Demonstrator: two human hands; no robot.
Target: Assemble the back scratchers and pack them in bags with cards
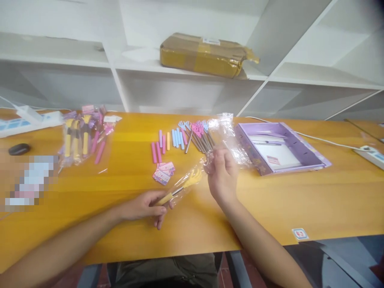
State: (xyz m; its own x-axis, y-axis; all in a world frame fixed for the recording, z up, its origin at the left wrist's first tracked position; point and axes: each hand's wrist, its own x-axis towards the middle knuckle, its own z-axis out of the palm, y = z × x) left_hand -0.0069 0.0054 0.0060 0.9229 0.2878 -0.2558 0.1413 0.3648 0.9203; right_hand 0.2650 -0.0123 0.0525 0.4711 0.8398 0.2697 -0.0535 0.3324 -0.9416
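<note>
Left fingers grip a yellow scratcher; right fingers pinch its clear bag; the counter's edge crosses lower frame.

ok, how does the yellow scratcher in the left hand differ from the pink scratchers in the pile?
Handle: the yellow scratcher has a yellow handle; the pink scratchers seem to end in bare metal rods.
Wrapping: the yellow scratcher sits in a clear bag; the pink scratchers look unwrapped.
Place: the yellow scratcher is in the left hand; the pink scratchers lie on the table.
Shared: hand-shaped heads, metal rods.
</note>
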